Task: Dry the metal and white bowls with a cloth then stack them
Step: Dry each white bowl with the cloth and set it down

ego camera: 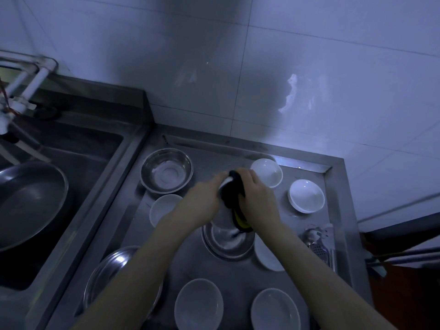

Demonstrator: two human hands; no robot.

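Above the steel counter [240,272], my left hand [202,195] holds a small white bowl [225,183], mostly hidden. My right hand [256,194] grips a dark cloth [232,194] with a yellow part and presses it against that bowl. Below the hands sits a metal bowl [228,241]. Another metal bowl [166,170] stands at the back left, and a third [112,272] at the front left under my forearm. White bowls lie around: one [267,171] and another [307,195] at the back right, one [163,208] left of centre, several more near the front.
A sink [71,163] with a large metal pan [31,201] and a tap [14,101] lies to the left. Metal utensils [320,244] lie at the counter's right edge. A tiled wall [262,67] backs the counter.
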